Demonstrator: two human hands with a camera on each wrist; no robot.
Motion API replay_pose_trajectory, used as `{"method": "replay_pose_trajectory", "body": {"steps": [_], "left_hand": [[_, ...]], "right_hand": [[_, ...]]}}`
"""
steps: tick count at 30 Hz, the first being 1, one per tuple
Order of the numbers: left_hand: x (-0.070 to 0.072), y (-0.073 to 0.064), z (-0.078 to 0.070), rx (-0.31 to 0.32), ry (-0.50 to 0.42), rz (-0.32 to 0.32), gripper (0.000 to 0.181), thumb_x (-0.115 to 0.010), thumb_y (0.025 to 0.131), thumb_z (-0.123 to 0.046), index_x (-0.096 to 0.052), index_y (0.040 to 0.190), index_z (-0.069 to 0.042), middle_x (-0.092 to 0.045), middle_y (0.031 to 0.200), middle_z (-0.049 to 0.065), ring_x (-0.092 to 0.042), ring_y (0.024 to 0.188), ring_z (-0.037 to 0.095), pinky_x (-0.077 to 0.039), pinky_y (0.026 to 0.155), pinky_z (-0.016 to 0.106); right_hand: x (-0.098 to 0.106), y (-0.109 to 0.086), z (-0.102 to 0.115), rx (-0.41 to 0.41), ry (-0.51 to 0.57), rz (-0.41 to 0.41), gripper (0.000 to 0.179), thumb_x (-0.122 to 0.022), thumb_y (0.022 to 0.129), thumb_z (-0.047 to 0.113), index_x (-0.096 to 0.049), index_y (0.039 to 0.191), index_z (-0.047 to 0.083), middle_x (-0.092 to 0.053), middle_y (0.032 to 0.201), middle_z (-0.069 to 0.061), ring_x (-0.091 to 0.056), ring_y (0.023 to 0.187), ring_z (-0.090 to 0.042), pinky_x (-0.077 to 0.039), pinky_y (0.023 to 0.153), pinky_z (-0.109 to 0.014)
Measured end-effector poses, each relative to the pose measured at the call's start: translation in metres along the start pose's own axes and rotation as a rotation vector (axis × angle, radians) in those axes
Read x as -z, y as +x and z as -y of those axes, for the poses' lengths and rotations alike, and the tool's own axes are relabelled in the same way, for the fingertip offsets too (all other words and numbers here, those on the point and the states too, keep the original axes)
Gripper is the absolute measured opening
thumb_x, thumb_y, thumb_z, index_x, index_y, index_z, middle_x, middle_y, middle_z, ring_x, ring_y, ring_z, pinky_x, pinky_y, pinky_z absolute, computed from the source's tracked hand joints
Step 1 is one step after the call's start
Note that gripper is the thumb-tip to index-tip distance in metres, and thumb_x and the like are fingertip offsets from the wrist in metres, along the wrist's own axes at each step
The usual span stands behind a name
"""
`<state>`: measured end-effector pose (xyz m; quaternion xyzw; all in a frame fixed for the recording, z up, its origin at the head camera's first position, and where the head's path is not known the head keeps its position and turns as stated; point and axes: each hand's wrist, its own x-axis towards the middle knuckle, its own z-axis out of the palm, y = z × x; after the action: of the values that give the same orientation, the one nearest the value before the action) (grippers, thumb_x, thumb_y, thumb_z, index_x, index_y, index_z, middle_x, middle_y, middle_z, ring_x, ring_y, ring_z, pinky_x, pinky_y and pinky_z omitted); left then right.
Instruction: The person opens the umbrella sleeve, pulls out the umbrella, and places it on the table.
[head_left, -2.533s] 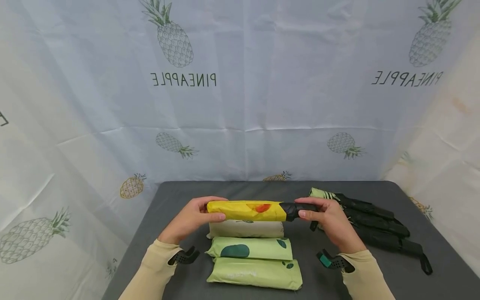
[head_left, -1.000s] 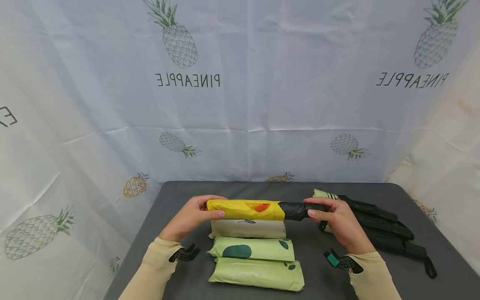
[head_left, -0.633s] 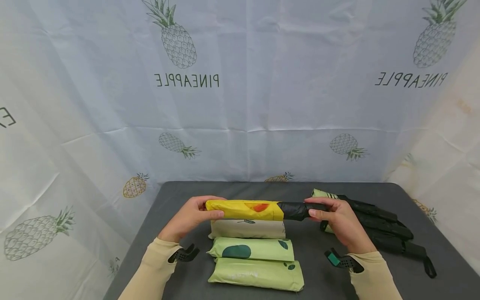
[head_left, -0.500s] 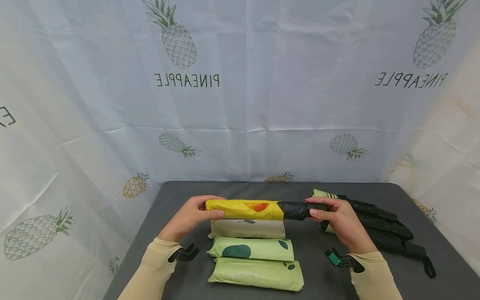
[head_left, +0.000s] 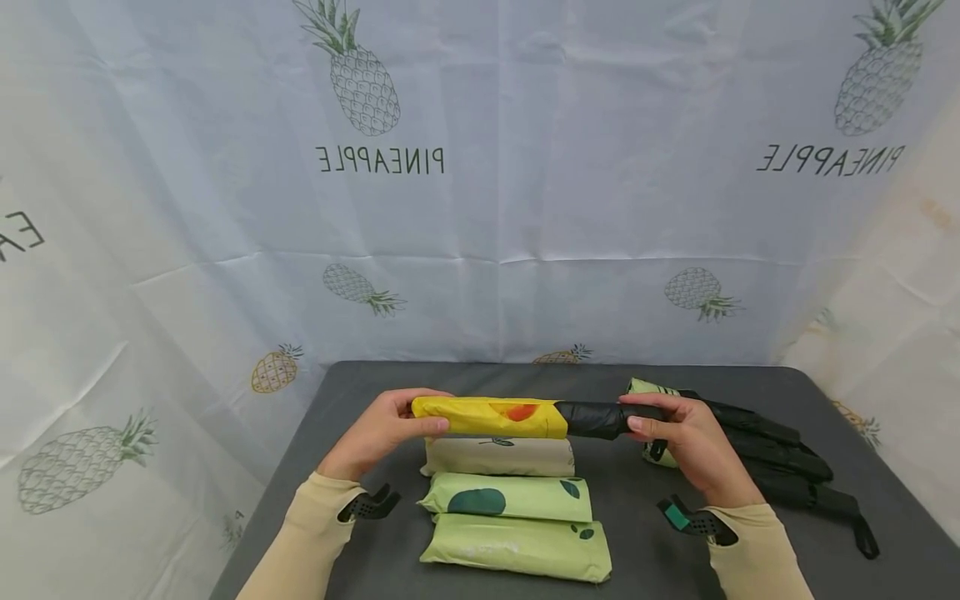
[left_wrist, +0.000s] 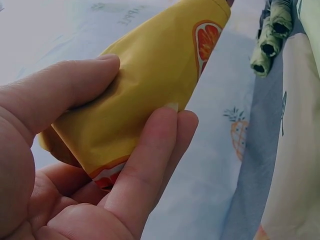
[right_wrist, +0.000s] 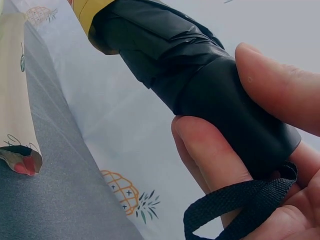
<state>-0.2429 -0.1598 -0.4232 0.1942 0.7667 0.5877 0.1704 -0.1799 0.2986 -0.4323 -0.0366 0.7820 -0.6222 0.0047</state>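
Observation:
A folded black umbrella (head_left: 592, 419) sticks partly out of its yellow sleeve (head_left: 465, 417), which bears a red-orange citrus print. Both are held level above the table. At the sleeve's left end, my left hand (head_left: 382, 433) pinches the fabric between thumb and fingers. My right hand (head_left: 693, 437) grips the umbrella's handle end, thumb in front. In the right wrist view, a black wrist strap (right_wrist: 235, 205) loops from the handle (right_wrist: 235, 115) by the fingers. The umbrella's other end is hidden inside the sleeve.
A cream sleeve (head_left: 498, 458) and two light green sleeves (head_left: 510, 498) lie in a row on the dark grey table (head_left: 360, 383), below the held umbrella. Several folded black umbrellas (head_left: 780, 458) with light green ends lie at the right, partly behind my right hand. A pineapple-print curtain (head_left: 495, 208) stands behind.
My right hand has moved right with the umbrella's handle, so more black fabric shows beyond the sleeve's mouth. My left hand keeps its hold on the sleeve's end.

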Motion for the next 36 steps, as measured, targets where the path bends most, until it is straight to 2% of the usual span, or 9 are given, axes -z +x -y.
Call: {"method": "replay_pose_trajectory", "body": {"steps": [1, 3, 11, 15, 20, 25, 31, 36], "left_hand": [[0.000, 0.000, 0.000, -0.003, -0.002, 0.000, 0.047, -0.084, 0.097, -0.029, -0.072, 0.141, -0.019, -0.073, 0.127, 0.011, -0.068, 0.104, 0.030, -0.061, 0.087, 0.035], [0.000, 0.000, 0.001, -0.010, 0.000, -0.002, 0.047, -0.084, 0.097, -0.029, -0.072, 0.141, -0.018, -0.074, 0.126, 0.011, -0.068, 0.103, 0.033, -0.061, 0.086, 0.036], [0.001, 0.000, 0.001, -0.017, -0.006, 0.001, 0.046, -0.084, 0.098, -0.028, -0.072, 0.141, -0.018, -0.074, 0.125, 0.011, -0.064, 0.110, 0.053, -0.062, 0.086, 0.036], [0.002, 0.000, 0.001, -0.017, -0.010, -0.001, 0.046, -0.084, 0.097, -0.028, -0.072, 0.140, -0.018, -0.074, 0.124, 0.011, -0.062, 0.112, 0.058, -0.062, 0.085, 0.036], [0.002, 0.000, 0.002, -0.013, -0.003, 0.007, 0.047, -0.084, 0.097, -0.028, -0.072, 0.141, -0.018, -0.074, 0.124, 0.011, -0.062, 0.112, 0.056, -0.062, 0.085, 0.035], [0.002, 0.001, 0.002, -0.002, -0.014, 0.008, 0.048, -0.085, 0.097, -0.029, -0.072, 0.141, -0.018, -0.074, 0.124, 0.011, -0.063, 0.111, 0.053, -0.061, 0.085, 0.035], [0.002, 0.001, 0.004, -0.003, -0.016, 0.007, 0.047, -0.084, 0.097, -0.029, -0.072, 0.142, -0.018, -0.074, 0.124, 0.010, -0.068, 0.104, 0.035, -0.061, 0.086, 0.035], [0.002, 0.000, 0.003, -0.005, -0.034, 0.009, 0.048, -0.084, 0.098, -0.027, -0.071, 0.143, -0.016, -0.075, 0.123, 0.010, -0.070, 0.104, 0.039, -0.062, 0.086, 0.036]], "right_hand": [[0.001, 0.000, 0.000, 0.001, -0.002, 0.001, 0.045, -0.076, 0.103, 0.018, -0.068, 0.144, 0.000, -0.060, 0.134, 0.024, -0.069, 0.111, 0.002, -0.060, 0.094, -0.023], [0.002, 0.000, 0.000, 0.003, -0.002, 0.003, 0.045, -0.076, 0.103, 0.018, -0.068, 0.144, 0.000, -0.060, 0.131, 0.028, -0.070, 0.111, 0.002, -0.060, 0.094, -0.023], [0.006, -0.001, -0.001, -0.006, -0.021, -0.001, 0.047, -0.075, 0.104, 0.020, -0.066, 0.146, 0.001, -0.059, 0.137, 0.023, -0.065, 0.116, 0.006, -0.059, 0.096, -0.022], [0.007, 0.000, -0.001, -0.018, -0.022, 0.008, 0.048, -0.074, 0.105, 0.022, -0.065, 0.148, 0.003, -0.057, 0.136, 0.026, -0.068, 0.113, 0.003, -0.059, 0.096, -0.023], [0.009, 0.000, -0.001, -0.016, -0.022, 0.008, 0.047, -0.074, 0.105, 0.022, -0.066, 0.148, 0.004, -0.061, 0.133, 0.027, -0.074, 0.106, -0.006, -0.060, 0.094, -0.025], [0.011, 0.000, -0.001, -0.001, -0.002, 0.017, 0.044, -0.073, 0.105, 0.018, -0.068, 0.146, 0.005, -0.062, 0.132, 0.027, -0.074, 0.105, -0.008, -0.061, 0.093, -0.026], [0.012, 0.000, -0.001, 0.014, 0.017, 0.013, 0.042, -0.073, 0.105, 0.015, -0.068, 0.145, 0.003, -0.063, 0.133, 0.026, -0.077, 0.100, -0.011, -0.061, 0.091, -0.026], [0.013, -0.001, -0.001, 0.022, 0.019, 0.005, 0.042, -0.073, 0.105, 0.014, -0.068, 0.145, 0.003, -0.063, 0.134, 0.025, -0.076, 0.102, -0.009, -0.062, 0.091, -0.026]]}}
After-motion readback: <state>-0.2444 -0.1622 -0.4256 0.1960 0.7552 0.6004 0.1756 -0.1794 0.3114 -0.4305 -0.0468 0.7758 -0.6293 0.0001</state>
